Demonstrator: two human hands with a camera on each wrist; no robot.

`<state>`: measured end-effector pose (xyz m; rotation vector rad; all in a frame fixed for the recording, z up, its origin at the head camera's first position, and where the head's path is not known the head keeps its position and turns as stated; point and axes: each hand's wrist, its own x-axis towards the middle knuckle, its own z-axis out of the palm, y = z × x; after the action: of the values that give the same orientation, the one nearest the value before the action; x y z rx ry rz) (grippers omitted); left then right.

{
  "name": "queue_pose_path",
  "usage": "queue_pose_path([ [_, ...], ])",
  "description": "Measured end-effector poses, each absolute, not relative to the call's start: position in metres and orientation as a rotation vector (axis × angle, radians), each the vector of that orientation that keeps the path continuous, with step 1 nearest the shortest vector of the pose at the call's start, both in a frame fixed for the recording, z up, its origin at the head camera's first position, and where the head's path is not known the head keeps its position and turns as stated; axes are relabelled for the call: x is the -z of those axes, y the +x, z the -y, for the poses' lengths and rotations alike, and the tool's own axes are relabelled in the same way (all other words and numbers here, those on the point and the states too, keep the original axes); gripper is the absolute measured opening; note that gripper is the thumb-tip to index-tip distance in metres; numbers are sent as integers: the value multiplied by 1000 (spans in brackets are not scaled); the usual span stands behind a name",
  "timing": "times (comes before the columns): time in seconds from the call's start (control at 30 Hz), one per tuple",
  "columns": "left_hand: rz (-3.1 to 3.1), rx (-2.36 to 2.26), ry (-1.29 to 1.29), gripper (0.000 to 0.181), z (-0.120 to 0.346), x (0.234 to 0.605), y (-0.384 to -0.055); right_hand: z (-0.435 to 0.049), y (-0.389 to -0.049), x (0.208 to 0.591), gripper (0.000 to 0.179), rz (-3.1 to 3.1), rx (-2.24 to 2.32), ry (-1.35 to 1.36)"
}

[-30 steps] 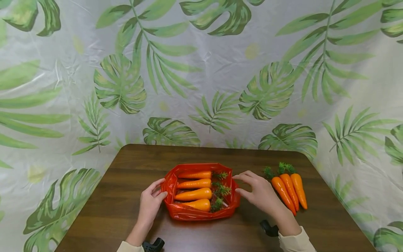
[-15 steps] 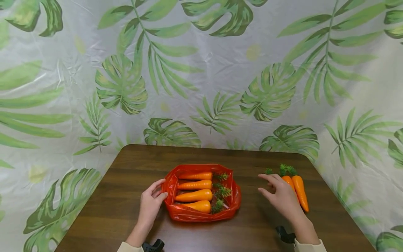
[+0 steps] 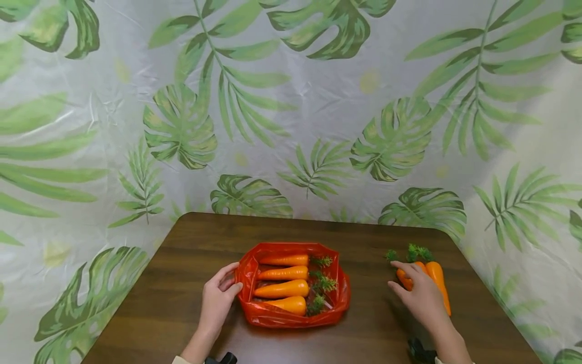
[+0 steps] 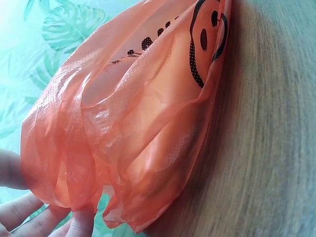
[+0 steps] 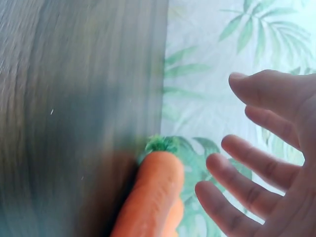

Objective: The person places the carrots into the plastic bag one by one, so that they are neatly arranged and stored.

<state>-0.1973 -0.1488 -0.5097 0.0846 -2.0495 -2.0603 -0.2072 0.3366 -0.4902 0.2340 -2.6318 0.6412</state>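
A red plastic bag [image 3: 297, 321] lies on the table with its mouth spread wide. Inside it several orange carrots [image 3: 282, 288] with green tops lie side by side, tips to the left. My left hand [image 3: 216, 299] pinches the bag's left rim between thumb and fingers; the left wrist view shows the thin, printed bag [image 4: 133, 113] beside the fingers. To the right, three carrots [image 3: 437, 283] lie close together. My right hand [image 3: 423, 298] hovers over them, hiding part of them. In the right wrist view its spread fingers [image 5: 247, 185] stand apart from a carrot [image 5: 153, 192].
The dark wooden table [image 3: 159, 303] has rounded far corners. Behind it hangs a pale curtain [image 3: 291, 101] with a green leaf print. A black wrist camera [image 3: 420, 351] sits on the right wrist, and another wrist camera [image 3: 223, 359] on the left.
My right hand has left the bag's right rim and moved right to the three loose carrots. The left hand stays on the bag's left rim. The head view has tilted slightly up.
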Motion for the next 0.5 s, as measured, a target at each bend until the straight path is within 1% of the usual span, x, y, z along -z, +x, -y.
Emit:
queue_pose_path([
  [0.17, 2042, 2052, 61, 48, 147, 510, -196, -346, -204, 493, 54, 2645, -591, 166],
  [0.33, 2050, 2058, 69, 48, 147, 510, -196, -353, -203, 495, 59, 2716, -576, 69],
  [0.5, 2072, 2046, 66, 48, 148, 509, -196, -356, -204, 500, 61, 2752, -585, 39],
])
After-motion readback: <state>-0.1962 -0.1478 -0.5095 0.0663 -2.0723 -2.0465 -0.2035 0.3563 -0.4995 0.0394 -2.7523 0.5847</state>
